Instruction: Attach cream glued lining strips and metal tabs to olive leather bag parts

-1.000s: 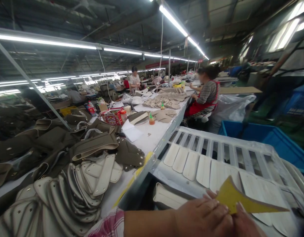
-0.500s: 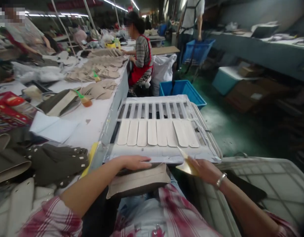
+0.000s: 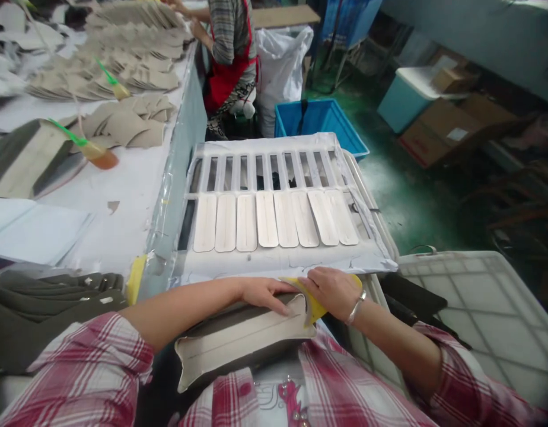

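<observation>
Two hands work close together just below the near edge of the rack: my left hand [image 3: 267, 295] lies with its fingers curled over the end of a cream-lined bag panel [image 3: 241, 347], and my right hand [image 3: 330, 290], a silver bangle [image 3: 356, 308] on its wrist, presses a yellow template [image 3: 316, 311] against that same end. The panel lies across my front, above my red plaid shirt [image 3: 331, 385], with its dark outer side showing along the top. Just ahead of my hands sits a white slatted rack [image 3: 283, 262] with eight cream strips [image 3: 267, 219] side by side on it. To the left, on the counter [image 3: 123, 219], are olive bag panels [image 3: 47, 299], a green-handled brush [image 3: 73, 135] in a small orange bottle [image 3: 105, 159], and stacks of tan pieces [image 3: 127, 121]. Beyond the rack, along the counter's right edge, sits a co-worker [image 3: 229, 53] in a red apron, near a white sack [image 3: 280, 71] and a blue crate [image 3: 316, 121]. A white gridded crate [image 3: 478, 314] stands to my right, and cardboard boxes [image 3: 443, 130] sit on the green floor [image 3: 402, 190].
</observation>
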Motion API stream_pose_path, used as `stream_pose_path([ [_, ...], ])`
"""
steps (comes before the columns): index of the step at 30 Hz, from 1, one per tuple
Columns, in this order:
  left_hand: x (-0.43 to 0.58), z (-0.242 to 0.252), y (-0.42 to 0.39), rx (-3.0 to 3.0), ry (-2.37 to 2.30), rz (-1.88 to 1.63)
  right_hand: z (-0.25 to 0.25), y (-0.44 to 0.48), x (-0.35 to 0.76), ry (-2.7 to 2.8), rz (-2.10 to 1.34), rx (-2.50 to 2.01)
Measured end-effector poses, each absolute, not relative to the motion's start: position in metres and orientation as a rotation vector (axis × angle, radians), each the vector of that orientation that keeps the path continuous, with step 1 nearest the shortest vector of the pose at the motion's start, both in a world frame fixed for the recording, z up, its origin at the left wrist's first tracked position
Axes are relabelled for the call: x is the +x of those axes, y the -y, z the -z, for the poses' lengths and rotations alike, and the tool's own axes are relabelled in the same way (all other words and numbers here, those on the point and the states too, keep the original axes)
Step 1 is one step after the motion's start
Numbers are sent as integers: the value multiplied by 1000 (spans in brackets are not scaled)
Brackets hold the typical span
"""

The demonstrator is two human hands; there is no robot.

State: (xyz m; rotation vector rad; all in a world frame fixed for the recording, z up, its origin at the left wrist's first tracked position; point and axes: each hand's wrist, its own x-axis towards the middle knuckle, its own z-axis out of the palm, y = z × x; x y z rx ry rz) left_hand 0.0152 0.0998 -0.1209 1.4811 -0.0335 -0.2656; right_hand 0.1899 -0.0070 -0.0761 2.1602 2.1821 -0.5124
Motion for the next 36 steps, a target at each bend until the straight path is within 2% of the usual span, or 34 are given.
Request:
stream_pose_path([
  [5,19,135,-92,1271,72,277,87,2,188,-2331,380,2058],
  [15,8,154,-93,1329,147,217,88,-18,189,-2513,472,1684],
  [20,-2,157,-83,1006,-119,249,82,-26,186,-2468,532,1576],
  [24,-6,146,-87,1341,-457,447,80,-29,187,-2461,543,1517],
  [27,-3,137,-94,1536,-439,466,82,-34,190,-2503,539,1494],
  [36,4,122,-95,1599,-469,503,92,-43,195,-2689,492,1328],
])
